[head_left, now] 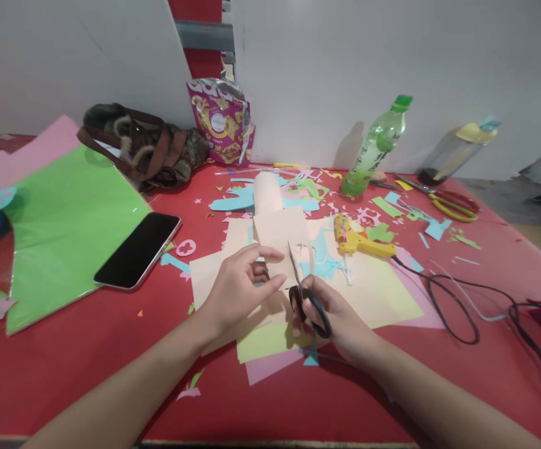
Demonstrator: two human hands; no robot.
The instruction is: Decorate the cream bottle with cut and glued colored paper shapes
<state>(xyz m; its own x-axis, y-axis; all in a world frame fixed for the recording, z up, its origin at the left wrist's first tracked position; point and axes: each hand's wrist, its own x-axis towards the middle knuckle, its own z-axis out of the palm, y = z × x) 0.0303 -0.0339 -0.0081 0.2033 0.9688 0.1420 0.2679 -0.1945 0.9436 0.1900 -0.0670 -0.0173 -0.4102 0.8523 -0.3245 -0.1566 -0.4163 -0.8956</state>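
Note:
My right hand (338,312) is wrapped round the black handles of a pair of scissors (316,308), whose blades point up and away from me. Just left of the blades, my left hand (240,277) is open, its thumb and forefinger apart and the other fingers curled. Its fingertips are close to a small cream paper piece (280,231); I cannot tell whether they touch it. Behind that piece lies a cream paper roll (267,190). Under both hands are overlapping cream, pale yellow and pink sheets, including a yellow sheet (268,342).
A yellow glue gun (364,243) with a black cord lies right. On the left are a phone (138,251) and a green sheet pack (65,231). A bag (158,149), snack pouch (221,121), green bottle (376,149) and larger scissors (443,199) sit behind, among paper scraps on the red table (111,368).

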